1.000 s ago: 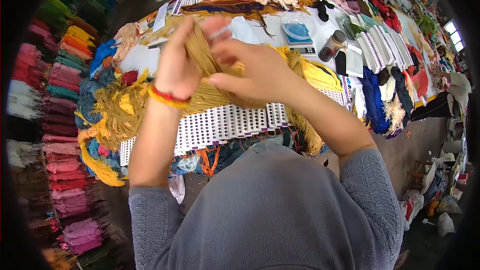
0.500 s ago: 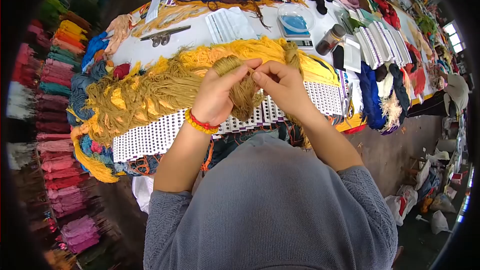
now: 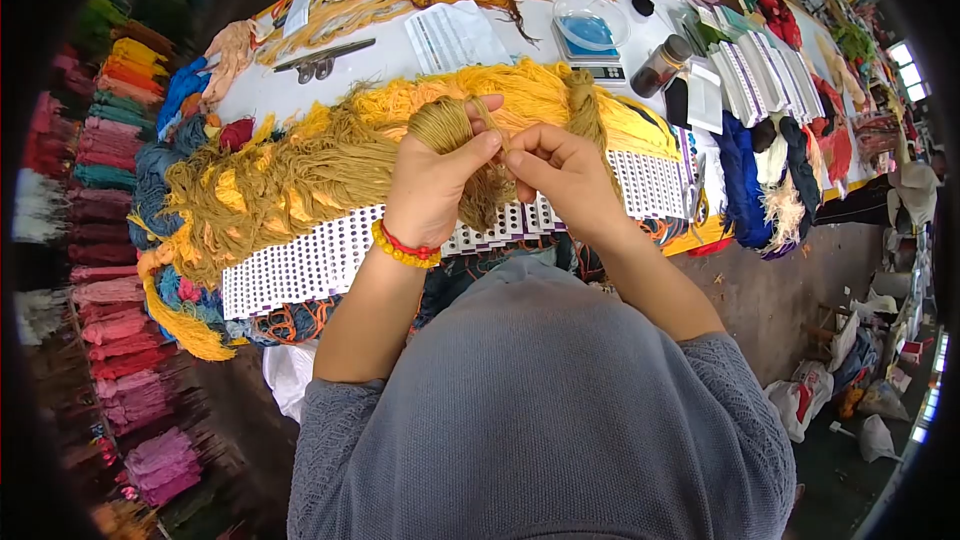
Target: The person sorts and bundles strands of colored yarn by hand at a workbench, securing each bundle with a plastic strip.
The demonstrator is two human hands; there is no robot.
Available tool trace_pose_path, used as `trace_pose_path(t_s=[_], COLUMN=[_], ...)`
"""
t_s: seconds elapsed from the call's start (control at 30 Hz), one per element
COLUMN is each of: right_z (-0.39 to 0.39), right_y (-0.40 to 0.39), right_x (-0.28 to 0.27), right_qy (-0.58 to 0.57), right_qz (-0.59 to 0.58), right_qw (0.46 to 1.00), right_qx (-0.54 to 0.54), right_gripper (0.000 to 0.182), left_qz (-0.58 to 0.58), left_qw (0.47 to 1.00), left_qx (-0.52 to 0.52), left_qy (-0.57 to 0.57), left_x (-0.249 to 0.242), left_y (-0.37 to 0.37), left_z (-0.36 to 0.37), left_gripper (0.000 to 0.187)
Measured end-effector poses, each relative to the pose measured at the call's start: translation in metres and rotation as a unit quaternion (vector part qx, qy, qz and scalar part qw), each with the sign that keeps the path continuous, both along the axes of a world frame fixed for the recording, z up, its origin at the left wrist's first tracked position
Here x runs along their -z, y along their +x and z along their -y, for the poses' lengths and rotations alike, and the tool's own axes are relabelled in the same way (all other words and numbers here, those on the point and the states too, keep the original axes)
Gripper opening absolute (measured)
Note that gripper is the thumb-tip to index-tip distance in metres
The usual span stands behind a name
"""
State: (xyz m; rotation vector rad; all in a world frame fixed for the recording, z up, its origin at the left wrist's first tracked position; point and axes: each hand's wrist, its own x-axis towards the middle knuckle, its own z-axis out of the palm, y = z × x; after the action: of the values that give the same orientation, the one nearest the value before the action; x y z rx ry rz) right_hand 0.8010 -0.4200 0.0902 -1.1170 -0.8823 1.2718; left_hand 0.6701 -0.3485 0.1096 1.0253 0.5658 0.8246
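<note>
A looped hank of olive-brown thread point(image 3: 440, 126) lies in my left hand point(image 3: 432, 180), whose fingers wrap round it while its lower end hangs below the palm. Close against it on the right, my right hand point(image 3: 565, 175) is closed in a pinch on a strand from the hank, near the left thumb tip. Beneath both hands spreads a long pile of olive thread point(image 3: 330, 165) and yellow thread point(image 3: 510, 85). White cards with rows of dark holes point(image 3: 300, 275) stick out along the pile's near side.
Behind the pile are a metal clip point(image 3: 322, 62), a printed sheet point(image 3: 458, 38), a scale with a blue-bottomed dish point(image 3: 592, 35) and a dark jar point(image 3: 661, 66). Scissors point(image 3: 699, 202) lie at the right edge. Coloured hanks point(image 3: 120, 285) hang at far left.
My left fingers have opened out somewhat and a loop of thread now stands up between the hands. The view has shifted slightly.
</note>
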Motion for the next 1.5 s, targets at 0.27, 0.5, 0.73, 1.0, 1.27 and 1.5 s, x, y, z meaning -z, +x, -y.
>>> trace_pose_path(t_s=[0.27,0.5,0.73,1.0,1.27,1.5], right_z=[0.001,0.001,0.000,0.002,0.006,0.008], right_y=[-0.001,-0.003,-0.002,-0.003,0.001,0.011], right_x=[0.005,0.005,0.015,0.017,0.014,0.004], right_qy=[0.007,0.010,0.012,0.013,-0.028,-0.057], right_qz=[-0.011,-0.003,0.051,0.010,-0.154,-0.234], right_qw=[0.999,0.999,0.998,0.998,0.987,0.965], right_qx=[0.050,0.051,0.035,0.067,0.033,-0.106], right_gripper=[0.010,0.008,0.008,0.007,0.005,0.015], left_qz=[0.013,0.005,-0.012,-0.010,-0.021,-0.037], left_qw=[0.997,0.999,0.999,0.999,0.999,0.997], left_qx=[0.025,0.007,-0.020,0.011,0.040,0.055], left_qy=[-0.069,-0.043,-0.022,-0.032,-0.031,-0.040], left_x=[-0.002,0.003,0.005,0.011,0.007,0.007], left_y=[-0.002,0.002,0.006,0.009,0.011,0.011], left_z=[0.000,-0.001,0.002,0.000,0.000,0.001], left_gripper=[0.032,0.028,0.025,0.029,0.034,0.029])
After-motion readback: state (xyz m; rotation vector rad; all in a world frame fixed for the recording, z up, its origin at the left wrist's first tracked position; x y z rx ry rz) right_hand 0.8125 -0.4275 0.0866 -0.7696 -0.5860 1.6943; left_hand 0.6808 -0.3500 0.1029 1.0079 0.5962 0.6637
